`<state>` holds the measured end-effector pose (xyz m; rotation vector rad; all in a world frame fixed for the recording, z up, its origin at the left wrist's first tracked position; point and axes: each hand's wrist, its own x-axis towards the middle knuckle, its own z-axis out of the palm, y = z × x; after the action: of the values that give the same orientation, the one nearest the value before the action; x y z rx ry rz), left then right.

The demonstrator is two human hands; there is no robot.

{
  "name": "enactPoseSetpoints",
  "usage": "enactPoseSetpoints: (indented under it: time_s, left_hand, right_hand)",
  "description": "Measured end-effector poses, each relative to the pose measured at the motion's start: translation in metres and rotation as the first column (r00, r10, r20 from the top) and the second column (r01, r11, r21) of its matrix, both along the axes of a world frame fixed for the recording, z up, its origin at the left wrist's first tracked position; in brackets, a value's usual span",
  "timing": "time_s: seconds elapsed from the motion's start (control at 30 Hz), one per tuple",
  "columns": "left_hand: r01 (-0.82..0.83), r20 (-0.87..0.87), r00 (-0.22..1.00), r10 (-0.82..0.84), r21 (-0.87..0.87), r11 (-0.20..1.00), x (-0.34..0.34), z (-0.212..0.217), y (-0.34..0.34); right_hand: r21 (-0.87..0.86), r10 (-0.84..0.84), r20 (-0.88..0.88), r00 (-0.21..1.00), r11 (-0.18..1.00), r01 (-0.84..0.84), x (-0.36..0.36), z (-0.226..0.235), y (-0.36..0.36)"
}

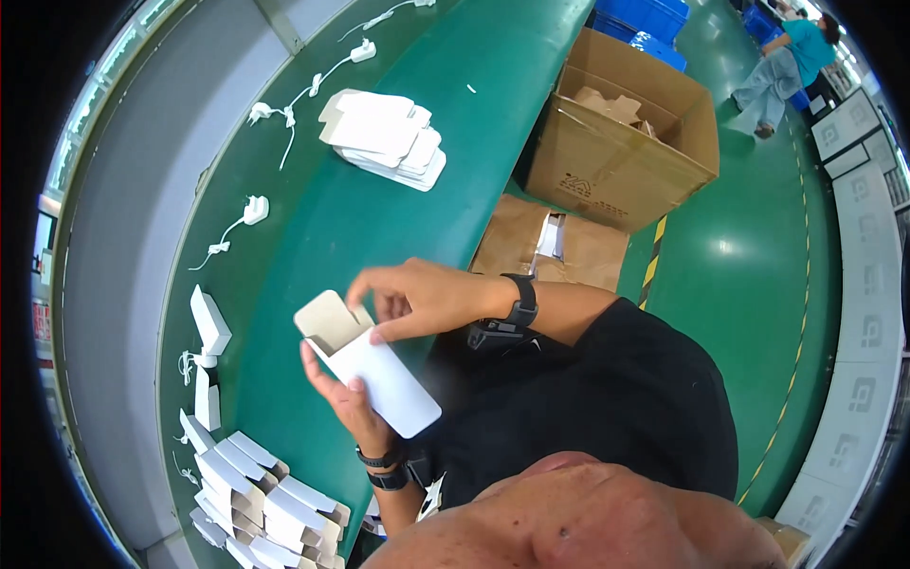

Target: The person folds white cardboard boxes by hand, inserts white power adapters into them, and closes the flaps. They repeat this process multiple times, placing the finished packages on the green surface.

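A slim white carton box (387, 381) is held tilted in front of my body, its upper end open with the lid flap raised and the beige inside showing. Wrapped around the lower side of the box is my left hand (353, 406), with the thumb on its front face. My right hand (417, 296) is at the open end, its thumb on the rim and its bent index finger by a small side flap. Nothing can be seen inside the box. Beyond my hands, a stack of flattened white cartons (384, 137) lies on the green table (464, 123).
White chargers with cables (254, 210) lie in a row along the table's left side. Several open white boxes (270, 503) crowd the near left. A large brown cardboard carton (616, 161) stands beyond the table's right edge, near blue crates (654, 14). Another person (796, 62) is farther off.
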<state>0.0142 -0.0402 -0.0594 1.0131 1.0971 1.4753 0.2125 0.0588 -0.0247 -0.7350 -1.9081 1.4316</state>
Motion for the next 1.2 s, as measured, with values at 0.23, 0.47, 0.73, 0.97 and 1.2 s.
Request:
enactPoseSetpoints:
  time_s: [0.23,0.47,0.73,0.97,1.2]
  left_hand:
    - [0.073,-0.100,0.993,-0.064,0.096,0.993,-0.037,-0.040,0.010]
    - [0.054,-0.032,0.998,-0.055,-0.047,0.997,-0.015,-0.038,0.001]
    - [-0.006,-0.042,0.999,0.009,0.064,0.998,-0.012,-0.014,0.018]
    - [0.086,-0.272,0.961,-0.043,0.151,0.985,-0.010,-0.024,0.015]
    - [0.082,-0.244,0.967,-0.069,0.044,0.996,-0.020,-0.022,0.014]
  right_hand:
    - [-0.191,0.024,-0.235,0.972,0.979,-0.070,-0.028,-0.029,0.003]
    - [-0.022,0.001,-0.257,0.966,1.000,-0.007,-0.038,-0.068,0.001]
    - [0.279,-0.072,-0.338,0.938,0.945,0.173,-0.043,-0.030,0.008]
    - [-0.102,-0.124,-0.299,0.946,0.990,0.097,-0.032,-0.040,0.018]
    - [0.051,-0.013,-0.294,0.956,0.998,0.029,-0.035,-0.049,0.027]
